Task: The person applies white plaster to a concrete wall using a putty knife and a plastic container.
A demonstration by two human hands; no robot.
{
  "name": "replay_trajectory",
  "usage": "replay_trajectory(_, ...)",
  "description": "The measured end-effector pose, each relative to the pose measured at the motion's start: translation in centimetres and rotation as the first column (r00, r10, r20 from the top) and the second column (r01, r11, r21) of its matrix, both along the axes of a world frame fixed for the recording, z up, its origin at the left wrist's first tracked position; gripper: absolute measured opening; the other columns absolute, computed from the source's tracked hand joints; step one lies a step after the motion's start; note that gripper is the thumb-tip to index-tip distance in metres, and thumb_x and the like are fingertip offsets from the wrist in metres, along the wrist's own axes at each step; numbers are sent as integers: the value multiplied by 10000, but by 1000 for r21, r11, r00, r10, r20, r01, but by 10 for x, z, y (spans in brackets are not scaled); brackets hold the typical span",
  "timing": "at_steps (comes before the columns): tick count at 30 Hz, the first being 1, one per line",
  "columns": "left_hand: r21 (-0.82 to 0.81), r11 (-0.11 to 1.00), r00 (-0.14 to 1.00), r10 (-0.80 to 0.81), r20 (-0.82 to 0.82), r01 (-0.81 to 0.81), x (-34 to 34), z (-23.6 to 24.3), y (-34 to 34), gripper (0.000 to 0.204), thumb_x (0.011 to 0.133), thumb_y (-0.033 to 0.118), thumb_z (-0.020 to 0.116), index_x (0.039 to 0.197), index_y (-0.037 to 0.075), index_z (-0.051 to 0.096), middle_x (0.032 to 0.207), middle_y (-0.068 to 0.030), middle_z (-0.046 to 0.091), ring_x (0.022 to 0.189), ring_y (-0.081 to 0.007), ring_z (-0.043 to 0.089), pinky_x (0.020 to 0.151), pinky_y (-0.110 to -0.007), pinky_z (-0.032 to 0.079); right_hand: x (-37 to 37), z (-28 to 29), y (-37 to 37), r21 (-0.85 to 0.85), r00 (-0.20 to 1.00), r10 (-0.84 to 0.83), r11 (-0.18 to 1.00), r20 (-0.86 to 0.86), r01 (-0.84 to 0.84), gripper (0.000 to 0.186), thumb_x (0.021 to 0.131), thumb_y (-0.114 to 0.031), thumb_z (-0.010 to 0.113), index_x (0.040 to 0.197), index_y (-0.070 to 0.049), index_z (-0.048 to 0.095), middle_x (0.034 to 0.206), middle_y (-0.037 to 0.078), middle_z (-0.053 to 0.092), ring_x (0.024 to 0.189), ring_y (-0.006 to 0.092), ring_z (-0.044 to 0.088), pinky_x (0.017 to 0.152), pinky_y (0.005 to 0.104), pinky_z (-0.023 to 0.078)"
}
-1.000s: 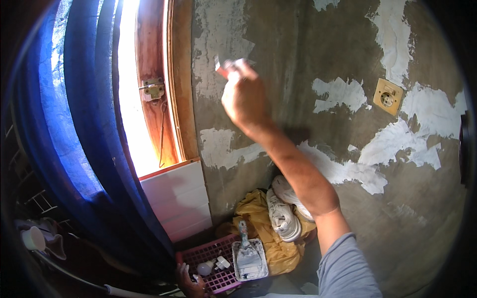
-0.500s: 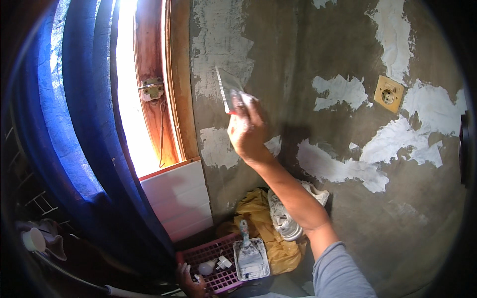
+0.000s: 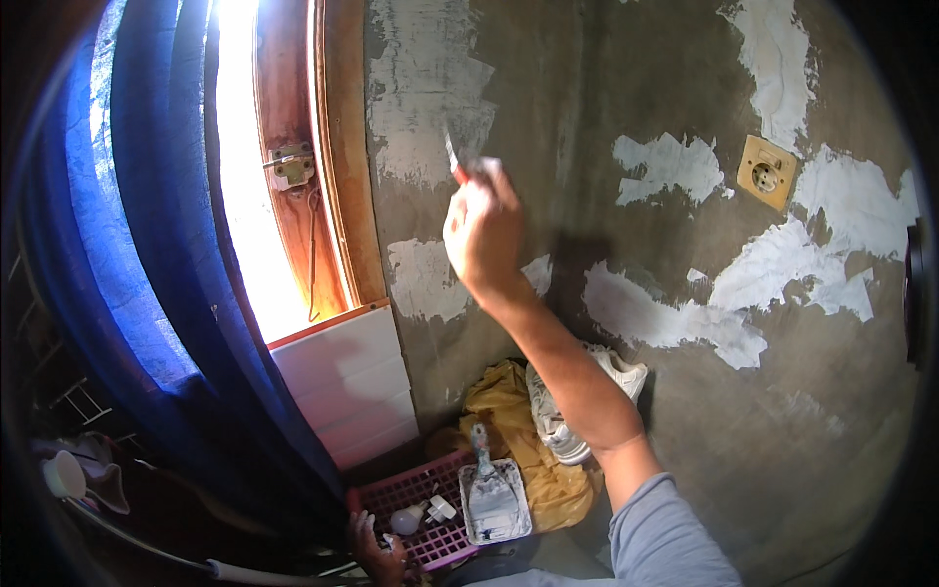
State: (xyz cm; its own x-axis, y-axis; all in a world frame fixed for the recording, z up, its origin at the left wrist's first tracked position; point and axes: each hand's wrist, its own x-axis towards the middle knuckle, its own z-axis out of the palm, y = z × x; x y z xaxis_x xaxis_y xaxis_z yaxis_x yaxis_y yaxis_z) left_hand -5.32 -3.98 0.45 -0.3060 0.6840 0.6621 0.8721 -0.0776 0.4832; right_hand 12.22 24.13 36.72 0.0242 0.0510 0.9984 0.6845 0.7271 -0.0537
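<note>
From my remote view the right hand (image 3: 484, 230) is raised against the grey wall (image 3: 626, 372), fingers pressed together around the handle of a putty knife (image 3: 453, 157) whose thin blade sticks up just right of the wooden window frame (image 3: 337, 176), near the wall's upper left area. My worry is the blade angle: it looks tilted and edge-on, so I judge it could gouge the white filler patches (image 3: 421, 279) or drag ridges through them if pressed hard. So close to the frame, a slip could smear filler onto the wood or the blue curtain (image 3: 147, 245). The left hand (image 3: 377, 553) sits low at the bottom edge, touching the pink crate (image 3: 430, 499) that carries a filler-caked trowel (image 3: 494, 494); I cannot tell whether that hand grips anything, since it is small and shadowed. The knife itself is blurred, so any filler on it is unreadable. A white shoe (image 3: 562, 411) and yellow cloth (image 3: 514, 421) lie partly hidden behind the forearm, and the electrical socket (image 3: 766, 173) sits well away.
</note>
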Motion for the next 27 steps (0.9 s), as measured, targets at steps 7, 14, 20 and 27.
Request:
replay_trajectory(7,-66,998,998,1,61,3,-1,-14,-3,457,648,45,574,1098,-38,565,1156,-217,574,1176,-423,490,1025,-526,365,-44,-25,-27,-168,990,128,979,58,-116,219,875,-53,490,1075,18,544,943,176,580,804,353,596,681,436,487)
replay_trajectory(14,-89,996,997,-18,73,24,-1,-18,-1,482,638,66,594,1109,-34,559,1181,-212,561,1201,-419,470,1040,-527,350,-13,14,-17,-63,998,-50,997,47,53,246,833,13,552,1075,55,548,960,174,563,833,340,587,679,398,504)
replay_trajectory(20,-120,992,996,-11,86,22,-4,-17,-4,495,636,79,605,1115,-34,555,1188,-213,554,1214,-415,457,1047,-526,342,-46,-14,-32,43,990,70,996,121,-76,203,806,38,540,993,10,613,905,138,608,745,307,617,621,400,512)
replay_trajectory(27,3,1000,999,-10,-34,10,-5,-8,0,447,673,89,723,1097,11,603,1165,-172,593,1151,-367,527,1008,-472,407,12,49,-6,-21,995,-53,998,-84,51,142,754,65,531,873,67,609,814,179,588,702,357,593,633,424,477)
